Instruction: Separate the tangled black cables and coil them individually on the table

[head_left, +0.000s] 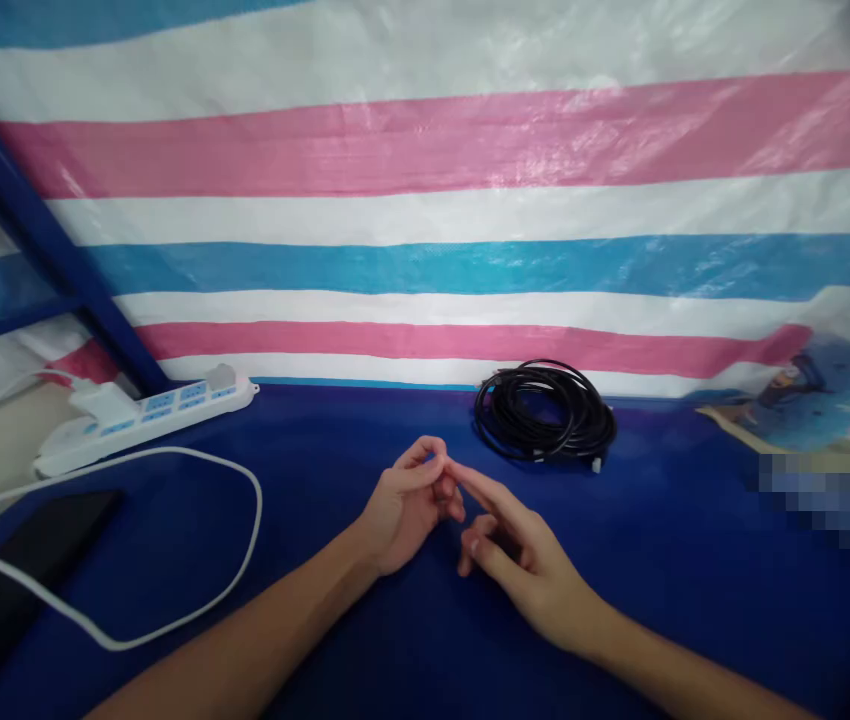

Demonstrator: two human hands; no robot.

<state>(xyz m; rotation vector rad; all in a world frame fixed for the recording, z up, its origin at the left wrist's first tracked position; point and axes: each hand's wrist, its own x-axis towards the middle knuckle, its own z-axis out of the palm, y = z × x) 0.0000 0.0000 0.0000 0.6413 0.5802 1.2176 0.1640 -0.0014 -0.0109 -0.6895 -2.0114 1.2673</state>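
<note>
My left hand [404, 515] is raised over the middle of the blue table, its thumb and index finger pressed together in a pinch. Anything between those fingertips is too small or too hidden to make out. With its index finger stretched out, my right hand [530, 560] touches the tips of the left fingers. Its thumb stands away from that index finger and the other fingers curl loosely; I see nothing held in it. Behind the hands, a bit to the right, a coil of black cable [489, 420] lies on the table, touched by neither hand.
On the left lies a white power strip [170, 425] with a plug in it. Its white cord [256, 520] loops across the blue table [365, 430] beside a dark flat object [57, 535]. A striped plastic sheet [425, 220] hangs behind; a printed bag [830, 390] is at right.
</note>
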